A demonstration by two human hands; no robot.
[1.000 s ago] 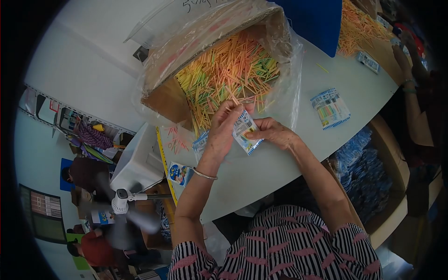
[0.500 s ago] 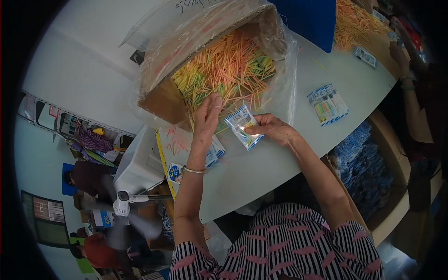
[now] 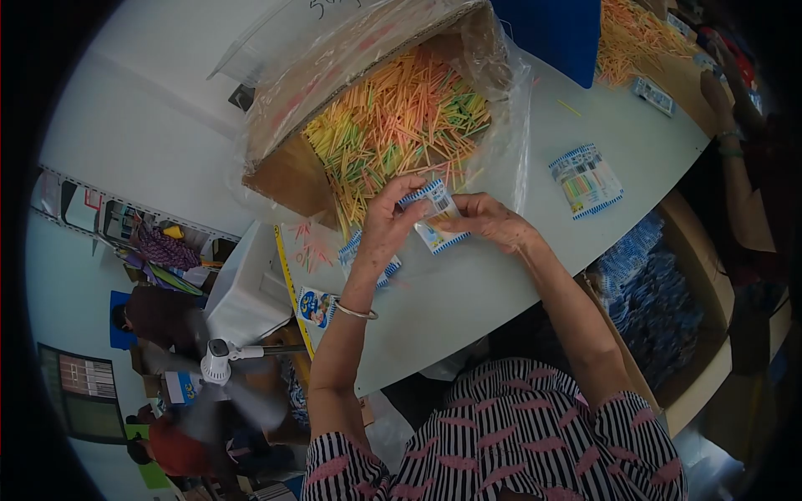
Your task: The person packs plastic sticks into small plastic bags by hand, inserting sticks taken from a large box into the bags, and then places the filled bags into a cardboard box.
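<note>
My left hand (image 3: 393,219) and my right hand (image 3: 491,220) both grip a small blue-and-white printed packet (image 3: 440,234) above the table. The left fingers pinch its upper left part, while the right thumb presses on its right side. Just beyond the hands, an opened cardboard box (image 3: 288,177) with a clear plastic liner holds a heap of thin orange, yellow and green sticks (image 3: 401,117). Another blue-and-white packet (image 3: 389,272) lies partly hidden behind my left forearm. Nearby is a packet with a cartoon print (image 3: 317,307).
A filled packet (image 3: 586,181) lies on the grey table (image 3: 451,313) to the right. Below the table edge, a carton (image 3: 710,334) holds many blue packets. A fan (image 3: 219,361) stands at left. A co-worker's hand (image 3: 716,100) is at far right beside more sticks (image 3: 635,42).
My left hand has moved from beside the box of sticks onto the packet and now pinches it. My right hand keeps its hold, and the packet has turned slightly.
</note>
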